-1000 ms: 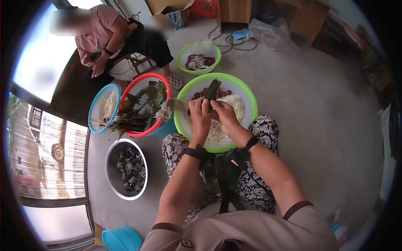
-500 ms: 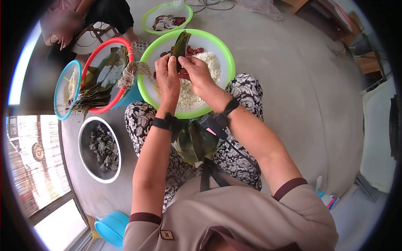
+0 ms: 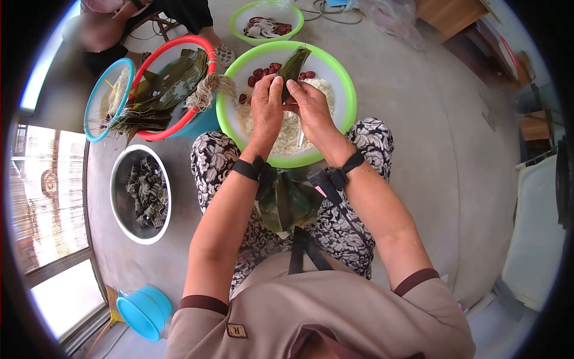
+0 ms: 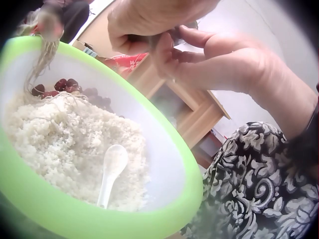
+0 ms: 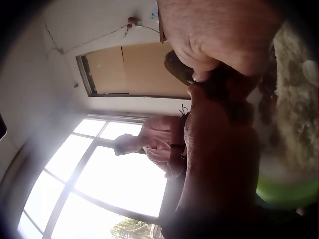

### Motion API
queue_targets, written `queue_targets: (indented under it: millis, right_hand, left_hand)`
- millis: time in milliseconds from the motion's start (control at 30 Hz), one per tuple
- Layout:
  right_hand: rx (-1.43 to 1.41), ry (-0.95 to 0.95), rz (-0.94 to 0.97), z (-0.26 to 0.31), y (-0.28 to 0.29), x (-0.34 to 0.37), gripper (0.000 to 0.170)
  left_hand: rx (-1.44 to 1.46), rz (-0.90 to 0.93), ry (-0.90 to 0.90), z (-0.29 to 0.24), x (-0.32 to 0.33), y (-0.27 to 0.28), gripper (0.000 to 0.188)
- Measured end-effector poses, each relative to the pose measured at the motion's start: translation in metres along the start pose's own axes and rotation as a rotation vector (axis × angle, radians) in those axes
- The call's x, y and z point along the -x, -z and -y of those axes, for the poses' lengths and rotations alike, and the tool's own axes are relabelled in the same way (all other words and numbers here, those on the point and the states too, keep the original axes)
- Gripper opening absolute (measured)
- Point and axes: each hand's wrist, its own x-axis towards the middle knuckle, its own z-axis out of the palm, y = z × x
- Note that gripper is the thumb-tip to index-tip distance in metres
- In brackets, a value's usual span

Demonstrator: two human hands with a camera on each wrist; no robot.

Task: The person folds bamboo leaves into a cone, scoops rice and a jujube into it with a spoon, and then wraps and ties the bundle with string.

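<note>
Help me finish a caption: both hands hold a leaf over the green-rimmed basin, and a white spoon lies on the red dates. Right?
The white spoon lies on rice, not red dates: see the left wrist view. The left hand and right hand do hold the leaf over the basin.

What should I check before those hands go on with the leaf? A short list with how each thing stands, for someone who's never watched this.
1. Leaf held: ok; left hand and right hand both grip the green leaf.
2. Filling inside the leaf: cannot tell; fingers hide it.
3. Rice supply: ok; white rice is heaped in the green-rimmed basin.
4. Red dates available: ok; some lie beside the rice.
5. Spoon free: ok; the white spoon rests on the rice.
</note>
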Motion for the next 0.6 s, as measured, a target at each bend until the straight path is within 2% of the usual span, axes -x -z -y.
queue_targets:
  millis: [100, 233, 600]
  right_hand:
    - [0.027, 0.037, 0.034, -0.002, 0.003, -0.002, 0.03]
    - [0.066, 0.066, 0.062, 0.0, 0.002, -0.002, 0.031]
    - [0.039, 0.004, 0.159, 0.007, 0.006, -0.006, 0.032]
  left_hand:
    - [0.08, 0.003, 0.022, 0.002, 0.001, -0.003, 0.026]
    - [0.003, -0.039, -0.026, -0.007, 0.003, -0.002, 0.027]
    - [-0.019, -0.074, -0.102, -0.017, 0.006, 0.001, 0.027]
